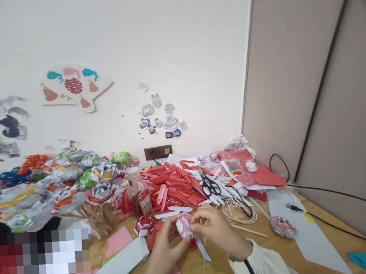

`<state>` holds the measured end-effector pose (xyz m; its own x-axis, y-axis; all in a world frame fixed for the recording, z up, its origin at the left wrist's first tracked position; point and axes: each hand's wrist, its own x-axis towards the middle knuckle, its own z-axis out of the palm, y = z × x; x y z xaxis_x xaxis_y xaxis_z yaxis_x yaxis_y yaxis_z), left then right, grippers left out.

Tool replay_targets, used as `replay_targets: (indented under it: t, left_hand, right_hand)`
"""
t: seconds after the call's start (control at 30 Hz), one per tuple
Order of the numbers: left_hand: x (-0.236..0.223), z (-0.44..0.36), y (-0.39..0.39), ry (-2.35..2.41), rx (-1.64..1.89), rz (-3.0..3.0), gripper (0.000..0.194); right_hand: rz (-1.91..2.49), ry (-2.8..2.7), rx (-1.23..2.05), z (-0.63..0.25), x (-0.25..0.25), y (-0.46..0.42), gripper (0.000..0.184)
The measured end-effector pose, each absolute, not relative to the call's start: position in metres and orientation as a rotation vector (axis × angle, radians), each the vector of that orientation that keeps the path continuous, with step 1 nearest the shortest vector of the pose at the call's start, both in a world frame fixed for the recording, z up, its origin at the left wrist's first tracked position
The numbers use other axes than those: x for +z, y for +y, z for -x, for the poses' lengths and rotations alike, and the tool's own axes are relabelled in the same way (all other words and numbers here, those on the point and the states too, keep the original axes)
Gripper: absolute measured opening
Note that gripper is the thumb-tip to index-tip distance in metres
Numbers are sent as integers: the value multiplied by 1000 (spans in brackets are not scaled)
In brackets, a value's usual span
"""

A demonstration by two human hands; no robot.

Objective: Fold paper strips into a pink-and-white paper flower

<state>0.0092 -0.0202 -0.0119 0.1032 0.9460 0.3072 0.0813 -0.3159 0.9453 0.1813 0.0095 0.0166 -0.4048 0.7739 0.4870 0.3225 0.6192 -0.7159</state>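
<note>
A pink and white folded-paper flower (184, 225) sits in my left hand (169, 240), the fingers wrapped round its left side and the thumb along its base. My right hand (211, 223) pinches at the flower's right edge with thumb and forefinger; any strip between those fingertips is too small to make out. Below the flower hangs a white paper strip (203, 248). A red and white paper flower (143, 225) lies just left of my left hand. Behind both hands spreads a heap of red folded strips (174, 185).
Black scissors (209, 185) rest on the strips beside a bottle (136, 192). Many paper flowers (75, 173) crowd the left. A pearl string (240, 211), a stick (249, 231), a finished-looking flower (283, 226) and a black cable (327, 223) lie right. White paper (123, 262) is stacked front left.
</note>
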Motion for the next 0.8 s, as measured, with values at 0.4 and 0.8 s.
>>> replay_targets:
  t: [0.4,0.8]
  left_hand:
    - [-11,-10,-24,1032,1336,-1606,36]
    - [-7,-9,-30,1372,1367,-1809,38]
  right_hand:
    - [870,-1955,682,-181,17,9,8]
    - [920,-1933,564,-172,12,4,7]
